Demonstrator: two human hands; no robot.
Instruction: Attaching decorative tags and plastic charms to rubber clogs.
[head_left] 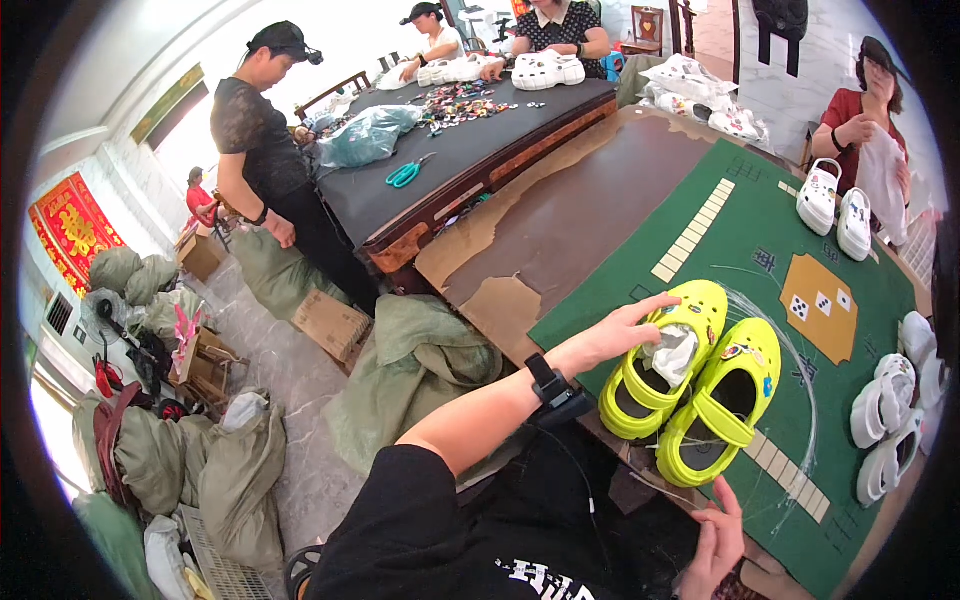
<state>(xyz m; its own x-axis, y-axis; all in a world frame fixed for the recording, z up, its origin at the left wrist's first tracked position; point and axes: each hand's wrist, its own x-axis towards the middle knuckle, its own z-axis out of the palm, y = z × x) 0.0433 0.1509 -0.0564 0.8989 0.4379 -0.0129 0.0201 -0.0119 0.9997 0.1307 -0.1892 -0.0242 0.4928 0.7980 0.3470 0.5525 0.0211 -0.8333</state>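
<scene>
A pair of yellow-green clogs (pixel 713 430) with small charms on the uppers stands side by side near the table's front edge, heels toward me. My left hand (pixel 640 328) grips the left clog at its upper, fingers on the outside and thumb at the opening. Crumpled white stuffing (pixel 672 352) fills the front of that clog. Below the right clog's heel, my right hand (pixel 716 540) has its index finger raised and its other fingers curled. A thin pale strand (pixel 672 493) runs from under the heels to these fingers. A loose bundle of clear strands (pixel 812 400) lies right of the clogs.
Green mat (pixel 640 250) covers my table. White clogs stand at its right edge (pixel 880 410) and far right corner (pixel 836 205). Co-workers surround the dark table (pixel 460 160) beyond, which bears charms, teal scissors (pixel 405 175) and a plastic bag. Sacks (pixel 410 370) lie on the floor left.
</scene>
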